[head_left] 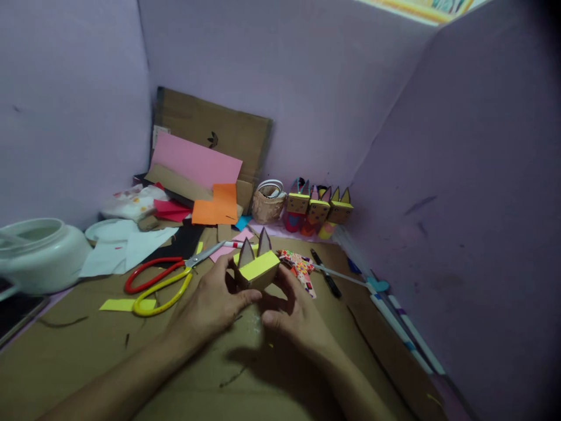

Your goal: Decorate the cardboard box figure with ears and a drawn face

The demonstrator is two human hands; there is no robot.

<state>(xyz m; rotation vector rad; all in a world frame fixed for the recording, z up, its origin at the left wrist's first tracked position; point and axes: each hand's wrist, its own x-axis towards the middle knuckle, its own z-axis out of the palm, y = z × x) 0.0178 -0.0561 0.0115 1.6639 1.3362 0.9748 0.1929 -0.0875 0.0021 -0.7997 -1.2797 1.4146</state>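
Note:
Between my two hands, above the cardboard sheet (175, 374), is a small cardboard box (259, 273) with a yellow top face and two pointed cardboard ears standing on it. My left hand (214, 301) grips its left side, thumb along the lower front edge. On the right side, the fingers of my right hand (300, 310) curl round the box's edge, with the thumb lower down and apart from it. Red-and-yellow-handled scissors (189, 270) lie open left of my left hand. A yellow paper strip (116, 304) is partly under their handle. Colourful patterned paper (300, 266) lies just behind my right hand.
Several finished eared box figures (319, 207) stand at the back beside a brown cup (269, 207). A black pen-like tool (325, 273) lies to the right. Orange paper (217, 207), a pink sheet (197, 159) and a white pot (48, 257) are at the left. Purple walls enclose the space.

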